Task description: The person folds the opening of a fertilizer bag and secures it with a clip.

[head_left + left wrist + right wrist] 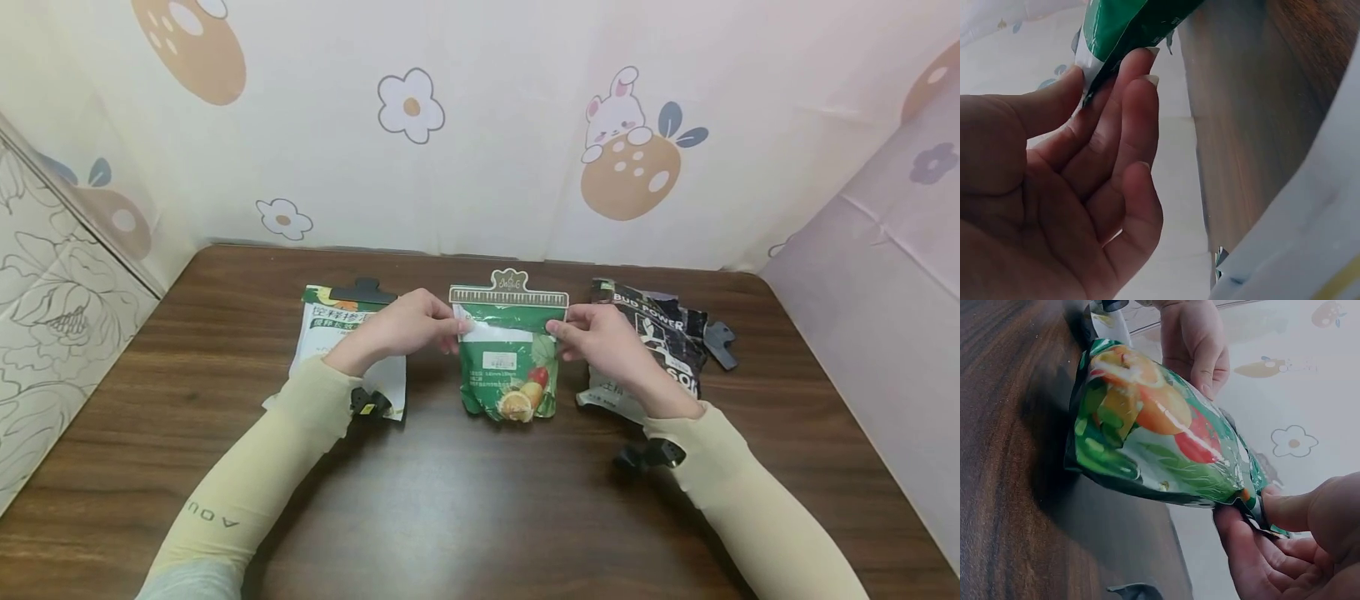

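Note:
Between both hands a green pouch [491, 367] printed with fruit and vegetables is held by its two upper sides. A wide clip [510, 293] with a scalloped handle lies along its top edge. My left hand [420, 323] pinches the pouch's left side between thumb and fingers; the left wrist view shows the thumb pressing the green film [1113, 31]. On the opposite side my right hand [603, 333] pinches the edge, thumb in front, as the right wrist view shows with the bulging pouch [1154, 425].
At left lies a white-and-green bag [318, 325] with a black clip [364, 291] on its top, partly behind the left arm. A black bag [663, 333] lies at right, beside a dark grey clip [721, 344]. A patterned curtain [510, 183] hangs behind the wooden table [450, 508].

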Available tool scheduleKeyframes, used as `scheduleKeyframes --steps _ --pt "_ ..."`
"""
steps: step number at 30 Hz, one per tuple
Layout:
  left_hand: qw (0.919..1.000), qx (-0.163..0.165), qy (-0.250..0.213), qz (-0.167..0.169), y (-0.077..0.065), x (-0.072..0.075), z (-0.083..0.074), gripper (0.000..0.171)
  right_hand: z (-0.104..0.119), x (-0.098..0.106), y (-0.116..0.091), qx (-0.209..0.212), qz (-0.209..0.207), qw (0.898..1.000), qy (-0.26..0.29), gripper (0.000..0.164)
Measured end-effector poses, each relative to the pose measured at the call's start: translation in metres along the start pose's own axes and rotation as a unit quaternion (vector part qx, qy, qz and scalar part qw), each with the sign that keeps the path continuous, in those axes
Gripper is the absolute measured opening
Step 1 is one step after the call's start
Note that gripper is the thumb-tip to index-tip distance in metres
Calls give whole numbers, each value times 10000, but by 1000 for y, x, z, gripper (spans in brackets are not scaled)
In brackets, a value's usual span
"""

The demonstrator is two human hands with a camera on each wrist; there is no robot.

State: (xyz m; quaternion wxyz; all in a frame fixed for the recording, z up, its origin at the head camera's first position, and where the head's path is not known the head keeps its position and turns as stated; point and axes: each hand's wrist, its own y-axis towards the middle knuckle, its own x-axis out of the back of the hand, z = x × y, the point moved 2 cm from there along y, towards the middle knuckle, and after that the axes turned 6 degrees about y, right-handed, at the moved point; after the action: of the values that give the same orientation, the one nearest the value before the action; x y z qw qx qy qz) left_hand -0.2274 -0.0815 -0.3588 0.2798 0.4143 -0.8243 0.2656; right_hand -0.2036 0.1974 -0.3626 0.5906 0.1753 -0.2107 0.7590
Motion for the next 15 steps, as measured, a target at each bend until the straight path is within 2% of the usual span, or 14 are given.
scheduleKeyframes --steps 5,11,15 --pt "9998 143 156 37 3 -2 1 34 -2 -2 1 -167 150 9992 333 32" --pt "9988 319 366 95 4 -6 2 35 -2 -3 0 -437 146 9961 748 60" --pt "9986 304 390 173 5 -9 2 35 -3 -5 1 -446 157 9959 770 64"
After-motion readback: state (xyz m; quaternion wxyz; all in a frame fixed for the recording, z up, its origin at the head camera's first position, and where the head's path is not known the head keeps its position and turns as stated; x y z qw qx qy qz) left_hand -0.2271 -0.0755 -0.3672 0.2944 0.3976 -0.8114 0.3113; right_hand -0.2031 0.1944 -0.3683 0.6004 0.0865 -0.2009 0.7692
